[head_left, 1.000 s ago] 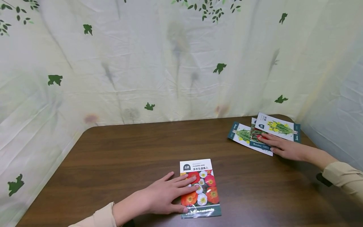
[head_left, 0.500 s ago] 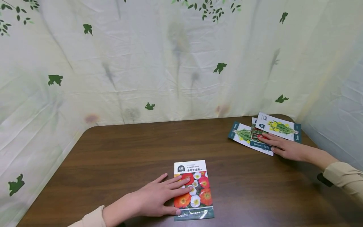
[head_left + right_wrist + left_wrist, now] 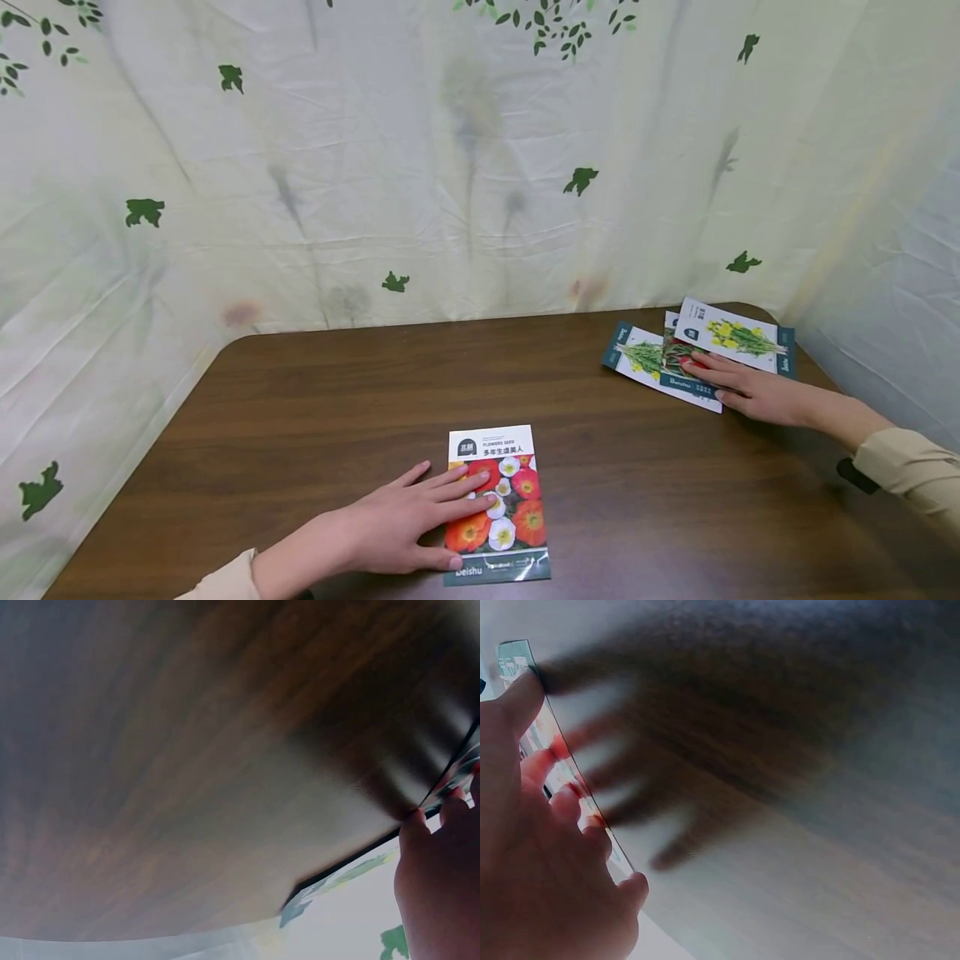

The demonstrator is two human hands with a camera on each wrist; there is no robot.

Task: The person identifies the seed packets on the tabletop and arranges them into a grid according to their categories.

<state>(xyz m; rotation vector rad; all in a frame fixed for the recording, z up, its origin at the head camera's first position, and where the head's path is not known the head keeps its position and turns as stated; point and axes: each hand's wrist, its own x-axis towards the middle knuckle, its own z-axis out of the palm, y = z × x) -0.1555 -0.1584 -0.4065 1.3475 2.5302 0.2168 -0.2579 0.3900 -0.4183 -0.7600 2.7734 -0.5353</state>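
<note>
My left hand (image 3: 405,523) rests with spread, straight fingers on a flower seed packet (image 3: 512,525) printed with red, orange and white poppies, which lies flat near the front middle of the table. In the left wrist view the fingertips press along that packet's edge (image 3: 562,742). At the back right, my right hand (image 3: 757,392) lies with extended fingers across a radish-like seed packet (image 3: 678,379). Two packets showing yellow-flowered greens overlap it: one on the right (image 3: 731,333), one on the left (image 3: 637,358). Part of the pile is hidden under the hand.
The dark wood-grain table (image 3: 337,400) has rounded back corners. Behind it hangs a pale cloth (image 3: 420,167) with green leaf prints, close against the back edge, and it continues along the right side.
The poppy seed packet has slid left and slightly toward me under my left hand, which moved with it. My right hand and the pile of packets have stayed in place.
</note>
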